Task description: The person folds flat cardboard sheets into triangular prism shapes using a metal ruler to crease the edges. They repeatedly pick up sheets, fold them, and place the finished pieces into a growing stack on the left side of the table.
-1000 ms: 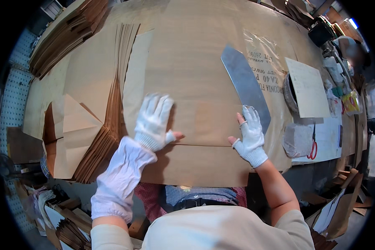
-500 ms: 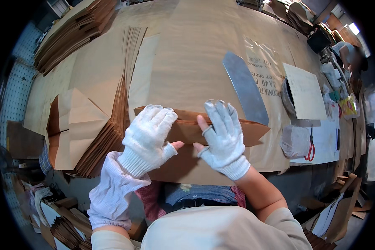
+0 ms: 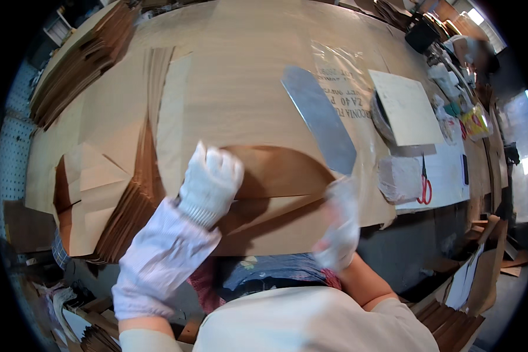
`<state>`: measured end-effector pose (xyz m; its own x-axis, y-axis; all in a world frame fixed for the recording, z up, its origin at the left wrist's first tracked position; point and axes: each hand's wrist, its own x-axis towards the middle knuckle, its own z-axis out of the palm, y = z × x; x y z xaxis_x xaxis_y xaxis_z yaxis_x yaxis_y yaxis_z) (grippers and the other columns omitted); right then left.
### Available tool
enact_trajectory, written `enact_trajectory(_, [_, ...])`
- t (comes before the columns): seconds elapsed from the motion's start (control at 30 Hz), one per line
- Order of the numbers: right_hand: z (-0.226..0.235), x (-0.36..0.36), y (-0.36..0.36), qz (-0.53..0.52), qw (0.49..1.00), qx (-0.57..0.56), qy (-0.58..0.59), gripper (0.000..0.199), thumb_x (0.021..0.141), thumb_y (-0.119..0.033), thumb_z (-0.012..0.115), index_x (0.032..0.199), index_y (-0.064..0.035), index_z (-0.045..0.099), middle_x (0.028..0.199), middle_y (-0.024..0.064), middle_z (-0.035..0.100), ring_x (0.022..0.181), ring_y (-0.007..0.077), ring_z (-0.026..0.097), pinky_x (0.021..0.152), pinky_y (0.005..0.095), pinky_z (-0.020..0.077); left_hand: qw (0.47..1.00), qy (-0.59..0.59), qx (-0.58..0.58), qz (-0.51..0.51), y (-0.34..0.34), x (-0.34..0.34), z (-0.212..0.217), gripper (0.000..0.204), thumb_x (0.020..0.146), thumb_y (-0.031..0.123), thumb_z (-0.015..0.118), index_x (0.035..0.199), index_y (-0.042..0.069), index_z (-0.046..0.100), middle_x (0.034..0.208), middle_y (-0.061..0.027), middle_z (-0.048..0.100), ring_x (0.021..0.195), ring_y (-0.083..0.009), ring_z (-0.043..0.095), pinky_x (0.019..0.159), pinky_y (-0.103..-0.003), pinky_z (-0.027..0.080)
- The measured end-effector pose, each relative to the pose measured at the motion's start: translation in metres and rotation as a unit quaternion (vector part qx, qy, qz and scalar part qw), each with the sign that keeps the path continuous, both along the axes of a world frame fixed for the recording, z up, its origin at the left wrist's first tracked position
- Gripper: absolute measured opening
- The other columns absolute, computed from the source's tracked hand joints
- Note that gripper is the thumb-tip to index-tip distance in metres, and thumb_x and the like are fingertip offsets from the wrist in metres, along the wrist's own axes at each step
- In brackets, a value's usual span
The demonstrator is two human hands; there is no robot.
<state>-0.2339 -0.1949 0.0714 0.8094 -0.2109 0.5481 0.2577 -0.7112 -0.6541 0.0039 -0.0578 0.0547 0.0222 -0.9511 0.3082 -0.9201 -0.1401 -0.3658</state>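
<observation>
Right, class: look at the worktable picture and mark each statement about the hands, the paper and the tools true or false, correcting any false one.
1. Both hands wear white gloves. True: left hand, right hand.
2. The left hand rests on a folded flap of the brown paper sheet. True.
3. The scissors have blue handles. False: the handles are red.
4. The long metal blade is in the right hand. False: it lies on the paper, above that hand.
5. A stack of folded brown paper lies to the person's left. True.
</observation>
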Motion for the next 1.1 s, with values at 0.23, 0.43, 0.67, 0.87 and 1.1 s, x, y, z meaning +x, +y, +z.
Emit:
enact_trajectory(0.23, [-0.132,-0.041,-0.038,-0.107,0.908,0.404,-0.005,0.094,0.103,-0.073,0.027,0.144,0.0085,0.051,0.151,0.02,0.053,0.138,0.0295,0.051,0.118,0.041,0.0353,0.876,0.454,0.081,0.14,0.114,-0.11,-0.165,0.036,0.094,0.023,0.063,0.126,0.009,0.066,0.12,-0.014,0.068,0.107,-0.0324,0.066,0.092,-0.045,0.055])
enact_trajectory(0.43, [-0.123,-0.04,-0.053,-0.004,0.857,0.514,-0.041,0.085,0.107,-0.064,0.03,0.149,0.0079,0.045,0.158,0.0207,0.043,0.147,0.0331,0.041,0.125,0.0476,0.0257,0.875,0.464,0.121,0.064,-0.019,-0.119,-0.135,0.039,0.103,0.026,0.049,0.137,0.009,0.06,0.136,-0.0121,0.062,0.121,-0.0257,0.06,0.104,-0.04,0.048])
enact_trajectory(0.67, [-0.105,-0.028,-0.063,-0.013,0.928,0.356,0.111,0.073,0.098,-0.037,0.064,0.15,0.0086,0.042,0.159,0.0231,0.041,0.148,0.0366,0.04,0.123,0.0472,0.0299,0.894,0.303,0.308,-0.12,-0.086,-0.097,-0.098,0.046,0.098,0.03,0.051,0.138,0.009,0.06,0.142,-0.0127,0.06,0.134,-0.0256,0.051,0.113,-0.04,0.039])
enact_trajectory(0.87, [-0.104,-0.001,-0.04,-0.121,0.953,-0.142,0.237,0.083,0.08,-0.032,0.076,0.147,0.0074,0.045,0.157,0.0255,0.041,0.147,0.0428,0.036,0.125,0.0532,0.0238,0.92,0.121,0.372,0.007,-0.069,-0.044,-0.068,0.058,0.091,0.035,0.053,0.143,0.008,0.057,0.152,-0.0112,0.054,0.147,-0.0288,0.04,0.122,-0.042,0.028])
enact_trajectory(1.1, [-0.104,0.008,-0.031,-0.152,0.931,-0.196,0.269,0.082,0.08,-0.03,0.075,0.147,0.008,0.045,0.157,0.026,0.04,0.147,0.045,0.036,0.125,0.0559,0.0215,0.961,0.218,0.133,0.107,-0.068,-0.026,-0.08,0.068,0.091,0.039,0.064,0.146,0.002,0.051,0.159,-0.0134,0.045,0.147,-0.032,0.038,0.123,-0.046,0.025])
